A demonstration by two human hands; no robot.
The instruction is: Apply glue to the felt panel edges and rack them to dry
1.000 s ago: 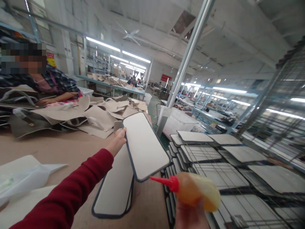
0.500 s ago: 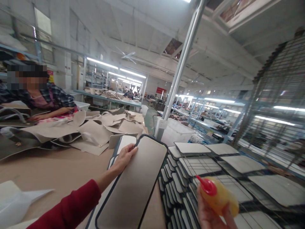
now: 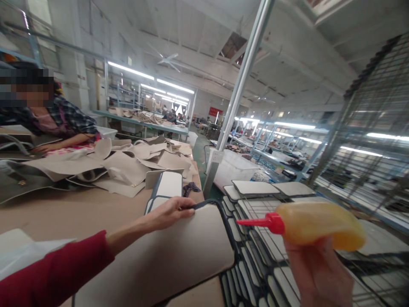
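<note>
My left hand (image 3: 174,211) is closed on the far edge of a long beige panel (image 3: 172,260) with dark trim and rounded corners. Thumb and fingers pinch its upper left rim, and the panel lies slanted across the table's edge. Beneath and behind it, another similar pale panel (image 3: 169,184) shows in part. In my right hand (image 3: 319,268) is a soft yellow squeeze bottle (image 3: 319,224) with a red nozzle (image 3: 255,222). The bottle lies nearly level, its nozzle pointing left toward the panel, apart from it. My right fingers wrap it from below.
A wire rack (image 3: 255,260) to the right carries many pale, dark-edged panels. Loose beige pieces (image 3: 124,166) are heaped on the brown table (image 3: 105,217). A co-worker (image 3: 60,115) sits at left. A metal post (image 3: 236,94) and white bin (image 3: 234,172) stand ahead.
My left hand has shifted slightly right and down, turning the panel to a flatter slant. My right hand has raised the bottle and swung it level, its nozzle now nearer the panel.
</note>
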